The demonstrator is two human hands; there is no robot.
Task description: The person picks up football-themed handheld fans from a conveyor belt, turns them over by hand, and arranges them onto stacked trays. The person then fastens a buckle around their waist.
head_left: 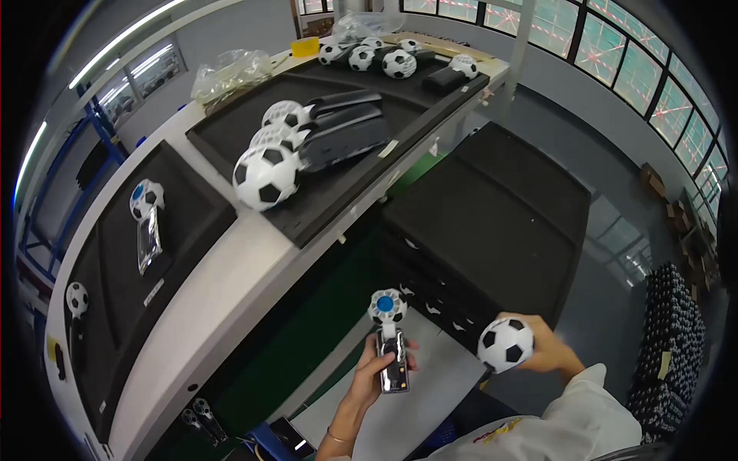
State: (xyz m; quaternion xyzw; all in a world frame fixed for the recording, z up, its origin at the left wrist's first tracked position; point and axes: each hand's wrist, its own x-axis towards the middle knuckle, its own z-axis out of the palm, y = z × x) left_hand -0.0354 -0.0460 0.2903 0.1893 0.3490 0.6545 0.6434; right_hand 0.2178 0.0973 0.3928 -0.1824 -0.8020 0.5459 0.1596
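My left hand (370, 373) is closed round the dark handle of a soccer-ball-headed device (388, 307). The device stands nearly upright, a blue disc on its white head and shiny inner parts showing in the handle. Off to the right, my right hand (547, 346) grips a black-and-white soccer-ball head (506, 345) from its right side. Whether a handle is joined to that ball I cannot tell. Both hands are above a pale grey board (430, 361), apart from each other.
A stack of black trays (492, 215) rises just ahead of my hands. On the white bench (254, 253), black trays (323, 207) hold several soccer-ball devices (265, 177). Clear plastic bags (231, 73) lie at the back. Many dark-and-white pieces (665, 346) are piled at right.
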